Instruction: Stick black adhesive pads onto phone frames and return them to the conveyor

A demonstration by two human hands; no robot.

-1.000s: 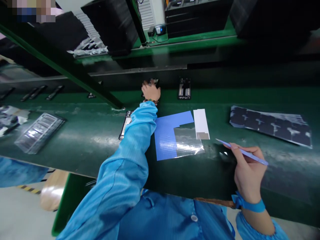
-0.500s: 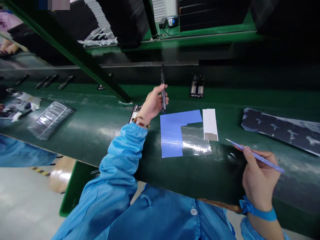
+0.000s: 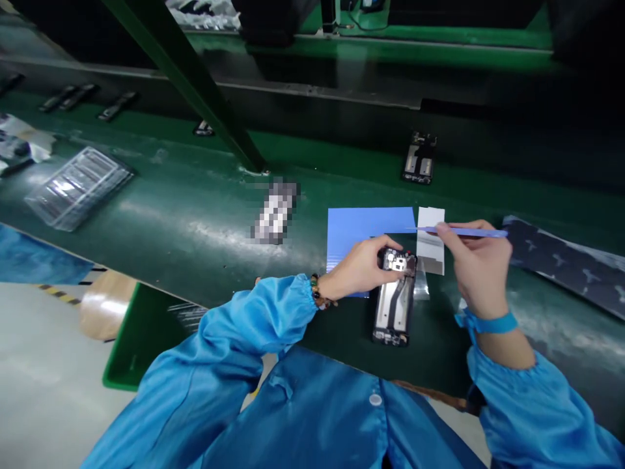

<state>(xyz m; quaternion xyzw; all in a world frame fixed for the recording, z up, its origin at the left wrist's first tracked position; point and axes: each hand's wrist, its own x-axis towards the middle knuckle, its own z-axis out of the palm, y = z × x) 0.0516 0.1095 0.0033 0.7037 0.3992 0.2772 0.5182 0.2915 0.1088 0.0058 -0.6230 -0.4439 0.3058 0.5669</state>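
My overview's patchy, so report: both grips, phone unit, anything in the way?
Left grip on upper end of phone unit; right grip holding purple pointed tool. Phone unit open, inner parts showing. Only left grip covers part of it.

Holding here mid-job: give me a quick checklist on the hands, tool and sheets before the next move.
1. Left hand gripping the open device near its upper end: ok.
2. Purple pointed tool held in the right hand: ok.
3. Tool tip clear of the device: ok, it shows apart, beyond the upper end.
4. Device resting flat on the bench: cannot tell from this single view.
5. Clear film fully visible: not ok, the device hides part of it.
6. White card unobstructed: not ok, the tool crosses in front.
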